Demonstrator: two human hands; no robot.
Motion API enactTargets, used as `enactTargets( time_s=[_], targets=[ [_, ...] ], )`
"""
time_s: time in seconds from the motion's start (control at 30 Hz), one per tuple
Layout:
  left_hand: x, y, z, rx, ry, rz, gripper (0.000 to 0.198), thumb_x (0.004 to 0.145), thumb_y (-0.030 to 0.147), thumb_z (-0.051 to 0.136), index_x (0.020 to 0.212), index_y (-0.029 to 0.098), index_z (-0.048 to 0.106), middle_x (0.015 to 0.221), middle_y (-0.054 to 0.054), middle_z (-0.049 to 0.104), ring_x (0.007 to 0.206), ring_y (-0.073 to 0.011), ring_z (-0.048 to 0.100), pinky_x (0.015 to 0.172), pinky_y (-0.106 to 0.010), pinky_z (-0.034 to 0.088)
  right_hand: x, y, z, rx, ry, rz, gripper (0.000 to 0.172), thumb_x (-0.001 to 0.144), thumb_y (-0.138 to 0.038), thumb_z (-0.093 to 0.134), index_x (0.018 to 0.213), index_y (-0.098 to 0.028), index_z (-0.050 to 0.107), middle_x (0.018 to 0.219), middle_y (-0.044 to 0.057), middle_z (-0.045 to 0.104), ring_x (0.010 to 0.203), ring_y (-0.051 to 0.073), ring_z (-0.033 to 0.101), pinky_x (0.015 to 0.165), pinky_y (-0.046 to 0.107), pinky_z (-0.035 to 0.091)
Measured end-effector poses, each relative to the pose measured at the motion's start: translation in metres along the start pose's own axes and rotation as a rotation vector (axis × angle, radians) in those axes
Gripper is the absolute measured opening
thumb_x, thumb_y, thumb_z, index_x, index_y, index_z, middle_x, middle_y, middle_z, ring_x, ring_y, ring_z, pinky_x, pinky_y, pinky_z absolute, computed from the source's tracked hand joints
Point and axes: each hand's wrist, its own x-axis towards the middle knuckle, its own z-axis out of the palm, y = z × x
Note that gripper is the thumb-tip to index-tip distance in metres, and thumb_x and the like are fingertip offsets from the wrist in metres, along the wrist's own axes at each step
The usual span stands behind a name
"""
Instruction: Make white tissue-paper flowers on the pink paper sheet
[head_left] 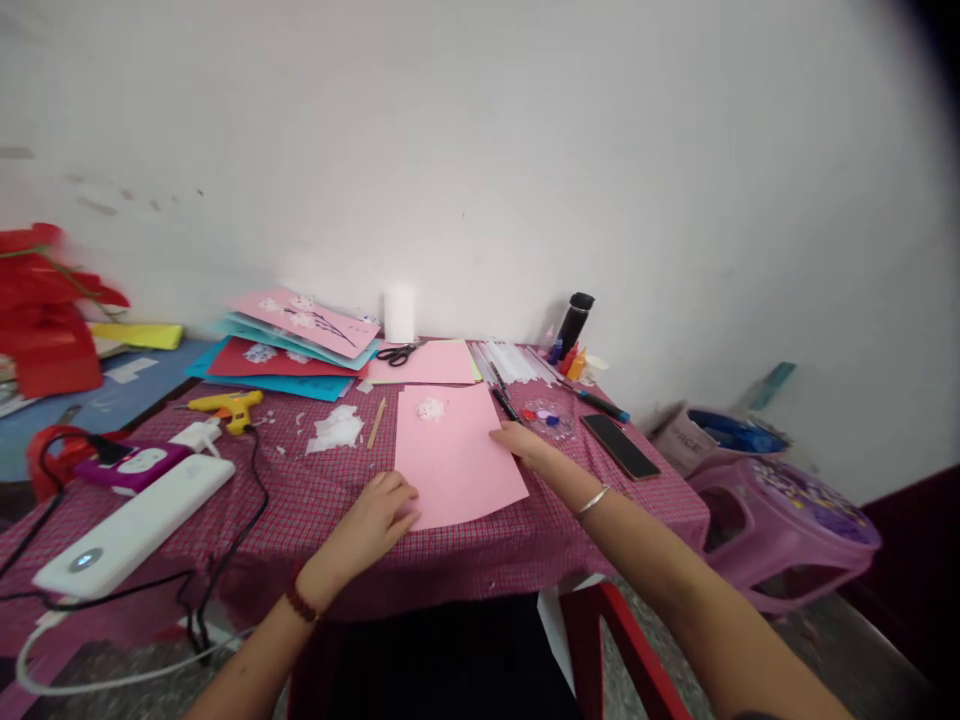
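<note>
A sheet of pink paper [457, 460] lies flat at the front of the table, with a white, speckled flower-like piece [430, 408] near its upper left corner. My left hand [379, 515] rests at the sheet's lower left edge, thumb apart from the fingers. On the right edge lies my right hand [520, 442], its fingers stretched out over the paper. A wooden stick or pencil [376, 423] and torn white tissue [334, 429] are left of the sheet. Black pens [505, 404] and a clear palette with red, lilac and blue paint [547, 419] lie by my right hand.
Behind are scissors [397, 354], stacked coloured cards [300, 340], a white roll [399, 314] and paint bottles [568, 360]. A yellow glue gun [229, 406], white power bank [139, 520] and cables lie left. A phone [619, 446] lies right; a pink stool [787, 530] stands beyond.
</note>
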Motion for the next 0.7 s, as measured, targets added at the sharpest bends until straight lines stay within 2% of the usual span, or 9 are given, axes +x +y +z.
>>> enactTargets(
  time_s=[0.1,0.23,0.33,0.5,0.7],
  targets=[
    [-0.001,0.003,-0.001,-0.006,0.01,-0.004,0.01,0.089,0.022,0.053,0.096,0.02,0.06,0.097,-0.004,0.056,0.096,-0.0208,0.049,0.088,-0.036,0.04,-0.006,0.002,0.007,0.055,-0.035,0.012,0.032,0.091,-0.031,0.056,0.119,-0.016,0.055,0.118,0.009,0.058,0.098,0.021,0.061,0.082,0.041,0.053],
    [-0.002,0.004,0.0,-0.019,0.039,-0.005,0.01,0.089,0.018,0.051,0.093,0.02,0.06,0.095,-0.004,0.056,0.094,-0.0198,0.05,0.086,-0.034,0.041,-0.016,0.008,0.009,0.139,0.024,-0.062,0.024,0.092,-0.024,0.051,0.114,-0.015,0.056,0.107,0.007,0.065,0.089,0.019,0.064,0.079,0.036,0.053],
    [-0.002,0.003,0.001,-0.049,0.056,-0.021,0.01,0.088,0.016,0.052,0.092,0.02,0.06,0.094,-0.004,0.056,0.093,-0.0194,0.051,0.085,-0.033,0.042,-0.022,0.012,0.009,0.195,0.053,-0.124,0.024,0.087,-0.018,0.045,0.109,-0.019,0.056,0.097,0.003,0.071,0.084,0.019,0.067,0.076,0.032,0.054],
    [-0.003,0.002,0.003,-0.083,0.07,-0.035,0.012,0.086,0.014,0.053,0.091,0.021,0.06,0.096,-0.003,0.057,0.095,-0.0195,0.05,0.087,-0.033,0.041,-0.022,0.018,0.008,0.265,0.043,-0.192,0.026,0.079,-0.025,0.051,0.104,-0.022,0.056,0.09,0.003,0.073,0.077,0.022,0.068,0.07,0.034,0.055],
    [-0.004,0.002,0.004,-0.079,0.083,-0.052,0.014,0.088,0.012,0.048,0.089,0.02,0.06,0.097,-0.004,0.058,0.096,-0.02,0.052,0.088,-0.034,0.042,-0.015,0.023,0.011,0.301,0.05,-0.253,0.028,0.077,-0.033,0.053,0.102,-0.021,0.055,0.094,0.005,0.072,0.077,0.022,0.067,0.071,0.035,0.054]
  ],
)
